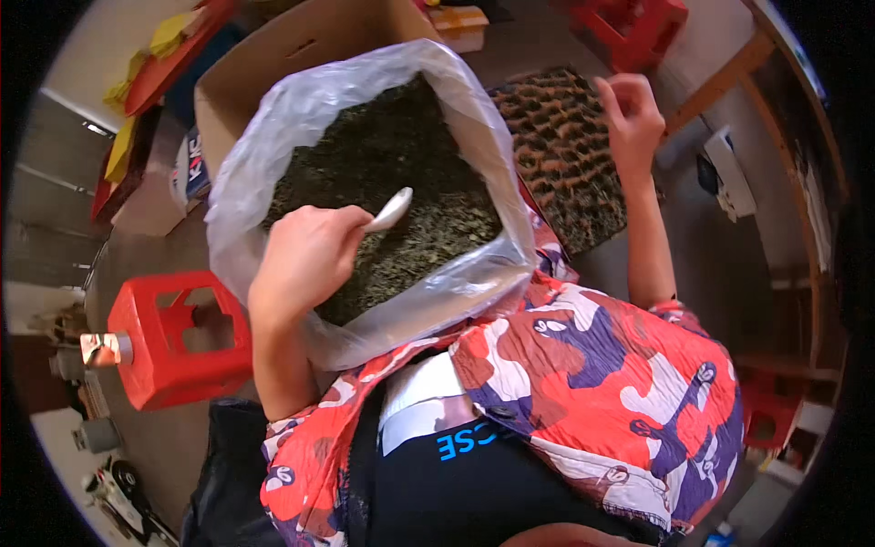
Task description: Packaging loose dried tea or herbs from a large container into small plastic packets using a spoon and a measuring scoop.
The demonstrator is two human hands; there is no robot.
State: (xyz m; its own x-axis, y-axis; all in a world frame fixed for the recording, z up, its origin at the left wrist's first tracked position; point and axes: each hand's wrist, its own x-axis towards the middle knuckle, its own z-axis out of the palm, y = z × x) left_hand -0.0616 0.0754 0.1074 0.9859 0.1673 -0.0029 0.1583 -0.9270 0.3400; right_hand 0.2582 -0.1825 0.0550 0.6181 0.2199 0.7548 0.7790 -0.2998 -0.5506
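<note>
My left hand [307, 253] grips a small white spoon [393, 210] above a cardboard box lined with a clear plastic bag [472, 287]. Dark, loose, leaf-like material [389, 147] lies inside the bag, paler toward the near side. My right hand [632, 119] is raised at the right, thumb and fingers curled close together; whether anything is pinched there cannot be made out. Near that hand, to the right of the box, is a flat tray [564, 157] with rows of small brown, cup-like pieces with dark middles.
A red plastic stool [178, 372] stands on the floor at left, and another red stool [632, 27] at the far right. The open cardboard flap [287, 61] rises behind the bag. A wooden frame [724, 82] runs along the right. Yellow items [169, 35] sit at upper left.
</note>
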